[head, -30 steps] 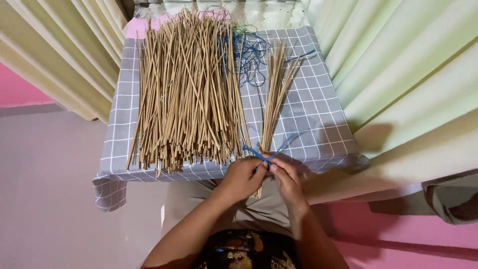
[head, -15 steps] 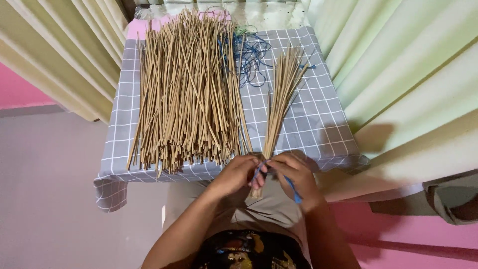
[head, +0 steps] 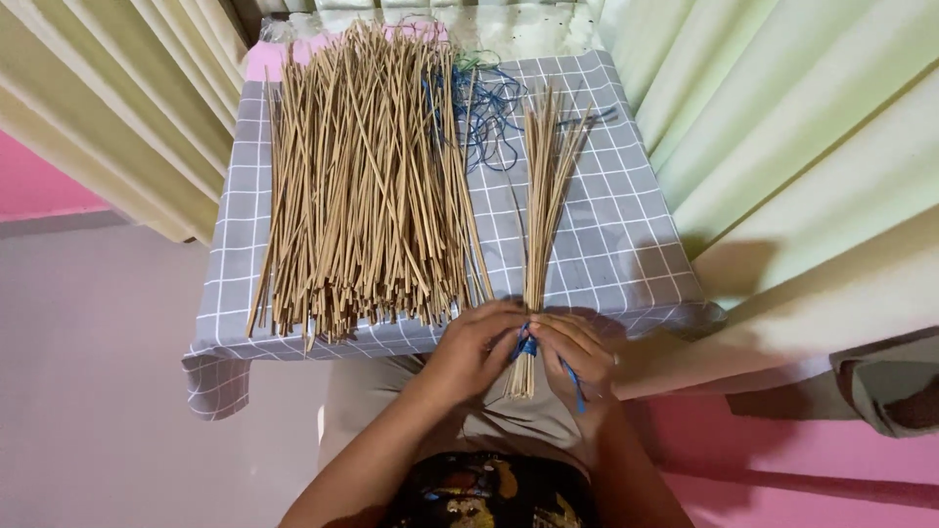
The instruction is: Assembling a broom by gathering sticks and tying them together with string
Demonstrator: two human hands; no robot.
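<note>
A small bundle of thin tan sticks lies on the grey checked tablecloth, its lower end hanging past the near edge. A blue string is wrapped around that lower end. My left hand pinches the string and the bundle from the left. My right hand holds the string from the right, and a loose blue end trails down under its fingers. Both hands sit just in front of the table's near edge.
A large pile of loose tan sticks covers the left and middle of the table. A tangle of blue strings lies at the far side. Pale green curtains hang on both sides. The floor lies to the left.
The string went from stretched out across the bundle to wrapped tight around its lower end. My hands closed together on it, and the bundle's far end shifted slightly left.
</note>
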